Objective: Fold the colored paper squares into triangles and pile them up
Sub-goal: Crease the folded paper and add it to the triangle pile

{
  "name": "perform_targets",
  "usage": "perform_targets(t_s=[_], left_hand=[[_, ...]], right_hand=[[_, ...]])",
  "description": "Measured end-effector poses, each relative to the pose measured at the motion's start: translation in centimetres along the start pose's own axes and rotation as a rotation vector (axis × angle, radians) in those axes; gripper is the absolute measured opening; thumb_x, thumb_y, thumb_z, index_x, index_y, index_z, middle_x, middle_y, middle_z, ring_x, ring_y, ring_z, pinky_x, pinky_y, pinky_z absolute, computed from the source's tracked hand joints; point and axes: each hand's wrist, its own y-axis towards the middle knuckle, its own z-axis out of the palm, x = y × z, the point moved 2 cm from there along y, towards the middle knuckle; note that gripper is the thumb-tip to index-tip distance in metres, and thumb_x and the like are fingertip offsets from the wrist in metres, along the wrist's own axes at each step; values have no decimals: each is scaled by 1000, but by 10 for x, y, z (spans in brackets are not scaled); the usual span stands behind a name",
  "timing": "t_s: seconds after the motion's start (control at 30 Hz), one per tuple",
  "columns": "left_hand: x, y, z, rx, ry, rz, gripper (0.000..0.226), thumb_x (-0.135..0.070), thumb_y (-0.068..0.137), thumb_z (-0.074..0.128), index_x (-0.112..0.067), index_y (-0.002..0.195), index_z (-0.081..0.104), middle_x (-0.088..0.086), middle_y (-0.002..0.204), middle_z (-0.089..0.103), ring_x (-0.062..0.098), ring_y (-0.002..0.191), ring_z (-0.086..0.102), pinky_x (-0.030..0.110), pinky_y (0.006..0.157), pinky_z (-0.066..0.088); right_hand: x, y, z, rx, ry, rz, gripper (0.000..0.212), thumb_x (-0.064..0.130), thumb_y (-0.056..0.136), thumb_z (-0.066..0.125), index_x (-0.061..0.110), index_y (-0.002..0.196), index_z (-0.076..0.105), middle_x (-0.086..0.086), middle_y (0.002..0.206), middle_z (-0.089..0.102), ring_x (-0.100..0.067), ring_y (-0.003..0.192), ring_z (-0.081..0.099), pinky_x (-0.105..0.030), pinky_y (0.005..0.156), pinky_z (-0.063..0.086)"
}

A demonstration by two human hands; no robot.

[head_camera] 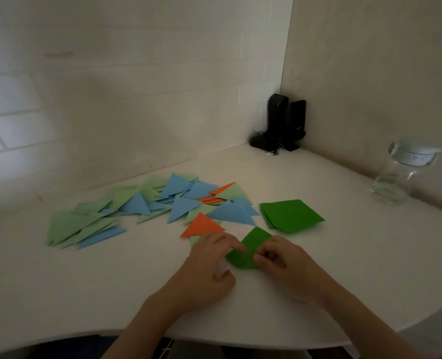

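Note:
A dark green paper square (251, 248) lies on the white table in front of me, partly folded over. My left hand (209, 265) presses its left side with extended fingers. My right hand (283, 263) pinches the paper's right corner between thumb and curled fingers. Behind lies a loose spread of folded triangles (147, 206) in blue, light green and orange; an orange triangle (201, 226) sits nearest my left hand. A small stack of dark green squares (291, 215) rests to the right of the spread.
A clear glass jar (398, 174) stands at the far right near the wall. Black speakers (286, 123) and a small dark object with a cable sit in the back corner. The curved table edge (240, 340) runs just below my forearms.

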Motion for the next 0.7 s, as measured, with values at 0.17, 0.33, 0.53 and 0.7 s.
perform_targets(t_s=[0.17,0.33,0.53,0.7], left_hand=[[-1,-4,9,-71,213,119,33,-23,75,46,-25,104,62,-8,106,60,7,100,50,19,89,39],[-10,-3,18,-200,334,152,21,-25,85,46,-22,89,66,-6,89,61,9,82,48,24,69,39],[-9,2,20,-245,202,-35,26,-42,83,59,-17,83,66,-6,85,57,9,84,46,23,71,38],[1,3,17,-301,111,-202,28,-48,66,79,-25,69,64,-14,87,55,7,92,45,20,81,34]], right_hand=[[1,-8,-5,39,120,-132,17,45,83,53,29,82,59,4,84,59,-13,77,55,-27,73,45],[-4,-17,-10,-143,70,-261,17,33,79,64,23,92,67,14,92,62,3,85,57,-4,74,37],[-11,-20,-8,-135,-27,-226,34,60,73,63,28,81,71,20,96,60,4,90,56,-18,80,46],[-11,-13,0,-242,22,-133,32,56,72,59,26,65,68,20,86,59,1,86,55,-15,78,41]])
